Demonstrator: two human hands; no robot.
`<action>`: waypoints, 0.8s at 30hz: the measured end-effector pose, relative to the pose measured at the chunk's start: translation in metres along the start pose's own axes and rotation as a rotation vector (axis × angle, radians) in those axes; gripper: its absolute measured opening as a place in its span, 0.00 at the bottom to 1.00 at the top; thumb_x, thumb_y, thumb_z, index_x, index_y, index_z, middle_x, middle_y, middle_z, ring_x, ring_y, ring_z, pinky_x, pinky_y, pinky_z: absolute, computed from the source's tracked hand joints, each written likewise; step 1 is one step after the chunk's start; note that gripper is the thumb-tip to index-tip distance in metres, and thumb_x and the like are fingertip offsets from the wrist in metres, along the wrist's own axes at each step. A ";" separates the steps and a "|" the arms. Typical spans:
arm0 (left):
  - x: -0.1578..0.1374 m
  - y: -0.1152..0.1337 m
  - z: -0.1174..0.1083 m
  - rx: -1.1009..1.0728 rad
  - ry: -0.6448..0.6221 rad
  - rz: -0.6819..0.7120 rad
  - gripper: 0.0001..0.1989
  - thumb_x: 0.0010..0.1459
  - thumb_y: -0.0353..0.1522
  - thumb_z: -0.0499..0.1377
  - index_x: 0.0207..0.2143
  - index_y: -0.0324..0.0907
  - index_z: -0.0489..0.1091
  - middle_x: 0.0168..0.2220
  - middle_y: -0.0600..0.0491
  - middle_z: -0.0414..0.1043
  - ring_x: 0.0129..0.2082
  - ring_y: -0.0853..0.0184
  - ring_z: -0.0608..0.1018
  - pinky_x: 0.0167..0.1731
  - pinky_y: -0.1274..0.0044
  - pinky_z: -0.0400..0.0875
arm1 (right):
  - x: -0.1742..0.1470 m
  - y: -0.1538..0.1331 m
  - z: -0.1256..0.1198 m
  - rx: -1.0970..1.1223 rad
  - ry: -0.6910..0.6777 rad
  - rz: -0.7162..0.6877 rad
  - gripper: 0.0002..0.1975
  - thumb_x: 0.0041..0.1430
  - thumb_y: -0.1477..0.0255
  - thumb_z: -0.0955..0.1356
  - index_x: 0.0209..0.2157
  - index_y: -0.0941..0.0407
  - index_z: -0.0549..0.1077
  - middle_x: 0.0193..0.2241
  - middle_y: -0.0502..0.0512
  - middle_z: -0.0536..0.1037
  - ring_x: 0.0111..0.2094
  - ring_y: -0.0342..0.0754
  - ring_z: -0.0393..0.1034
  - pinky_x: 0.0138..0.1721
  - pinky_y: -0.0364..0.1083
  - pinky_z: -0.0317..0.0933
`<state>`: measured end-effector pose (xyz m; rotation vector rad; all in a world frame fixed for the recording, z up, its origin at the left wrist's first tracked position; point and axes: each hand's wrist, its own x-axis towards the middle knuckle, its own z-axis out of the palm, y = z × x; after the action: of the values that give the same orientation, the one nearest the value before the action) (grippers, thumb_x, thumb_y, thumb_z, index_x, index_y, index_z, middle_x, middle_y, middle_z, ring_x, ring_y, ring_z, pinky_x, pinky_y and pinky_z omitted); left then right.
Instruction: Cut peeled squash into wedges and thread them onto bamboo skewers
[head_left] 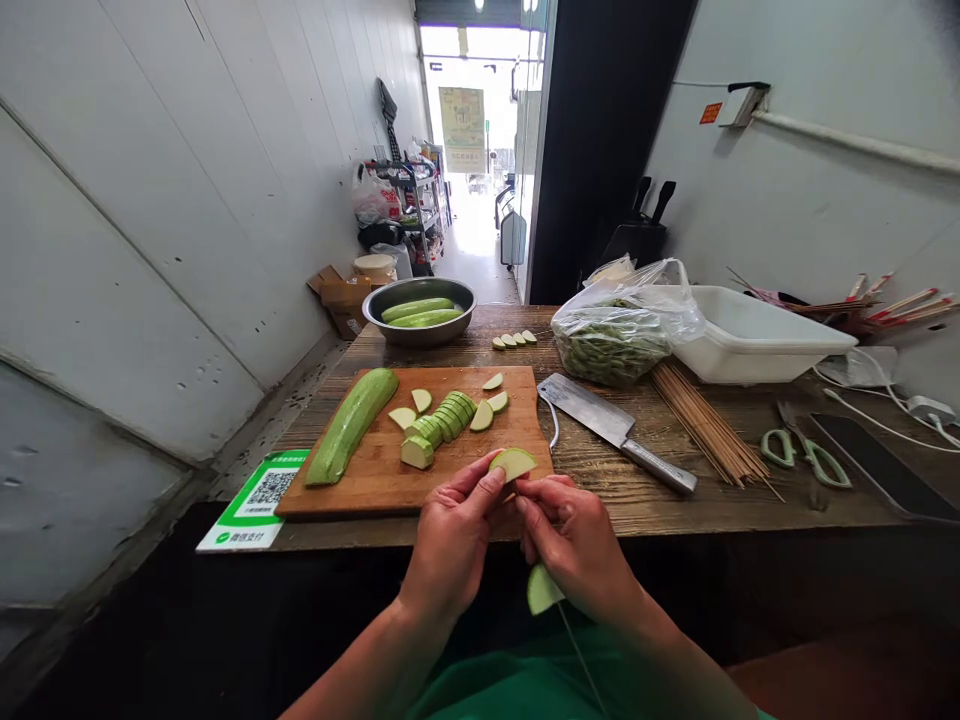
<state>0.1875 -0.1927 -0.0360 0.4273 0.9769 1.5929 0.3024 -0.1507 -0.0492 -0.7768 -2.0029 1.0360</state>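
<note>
My left hand [450, 530] pinches a half-round zucchini slice [514, 461] between thumb and fingers, in front of the cutting board. Close beside it, my right hand [581, 540] is closed on a thin skewer [576, 650], which runs down toward my lap. Another zucchini slice [543, 590] sits on that skewer below the right hand. The skewer's tip is hidden by my fingers, so I cannot tell whether it enters the upper slice. On the wooden cutting board [375, 497] lie a long zucchini piece [352, 425], a row of cut zucchini [448, 417] and several loose slices [483, 415].
A cleaver [589, 408] lies right of the board, beside bare skewers [709, 425], scissors [806, 450] and a phone [885, 465]. Behind stand a metal bowl [420, 335] of zucchini, a bag of greens [619, 335], a white tub [757, 345] and a skewered row of slices [514, 340].
</note>
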 end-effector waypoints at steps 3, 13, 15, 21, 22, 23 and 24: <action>0.000 0.000 0.000 0.005 -0.003 -0.013 0.12 0.46 0.30 0.63 0.36 0.37 0.73 0.35 0.47 0.75 0.37 0.63 0.76 0.38 0.74 0.69 | 0.000 0.002 0.000 0.032 0.003 0.027 0.08 0.57 0.73 0.62 0.29 0.57 0.72 0.13 0.50 0.71 0.28 0.47 0.69 0.32 0.44 0.62; 0.002 -0.001 0.000 0.025 0.043 -0.022 0.17 0.45 0.33 0.64 0.40 0.39 0.71 0.33 0.48 0.75 0.35 0.62 0.76 0.34 0.74 0.70 | 0.002 0.008 0.003 0.098 -0.021 0.082 0.12 0.59 0.69 0.61 0.25 0.57 0.69 0.14 0.48 0.69 0.21 0.43 0.65 0.26 0.41 0.60; 0.001 -0.001 0.002 0.011 0.057 -0.022 0.18 0.46 0.35 0.63 0.42 0.41 0.70 0.33 0.49 0.75 0.36 0.62 0.76 0.33 0.75 0.70 | 0.001 0.009 0.004 0.105 -0.001 0.074 0.12 0.59 0.69 0.61 0.25 0.57 0.69 0.15 0.49 0.69 0.22 0.43 0.65 0.25 0.41 0.59; 0.002 -0.001 0.007 -0.028 0.102 0.042 0.15 0.43 0.35 0.65 0.34 0.37 0.72 0.31 0.49 0.75 0.31 0.66 0.76 0.31 0.79 0.70 | -0.002 0.008 0.007 0.115 0.012 0.068 0.11 0.59 0.68 0.61 0.25 0.56 0.68 0.15 0.48 0.68 0.22 0.43 0.65 0.26 0.41 0.59; 0.003 -0.001 0.007 -0.033 0.101 0.045 0.15 0.43 0.35 0.65 0.33 0.36 0.72 0.31 0.49 0.75 0.31 0.66 0.76 0.32 0.79 0.70 | -0.002 0.008 0.007 0.114 0.010 0.069 0.11 0.59 0.68 0.61 0.25 0.57 0.68 0.15 0.48 0.68 0.22 0.43 0.64 0.25 0.41 0.59; 0.003 -0.001 0.007 -0.035 0.098 0.046 0.15 0.43 0.34 0.65 0.33 0.36 0.72 0.31 0.49 0.75 0.31 0.66 0.76 0.32 0.79 0.70 | -0.002 0.008 0.007 0.112 0.008 0.072 0.11 0.59 0.68 0.61 0.26 0.57 0.68 0.15 0.48 0.68 0.21 0.43 0.64 0.25 0.41 0.58; 0.003 -0.001 0.006 -0.031 0.094 0.045 0.14 0.43 0.34 0.65 0.33 0.35 0.72 0.30 0.49 0.75 0.31 0.66 0.76 0.32 0.78 0.70 | -0.002 0.008 0.008 0.111 0.006 0.076 0.11 0.59 0.68 0.61 0.26 0.57 0.68 0.15 0.48 0.68 0.21 0.43 0.64 0.25 0.40 0.58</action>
<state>0.1920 -0.1874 -0.0339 0.3579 1.0179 1.6797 0.2986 -0.1511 -0.0596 -0.8012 -1.9061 1.1767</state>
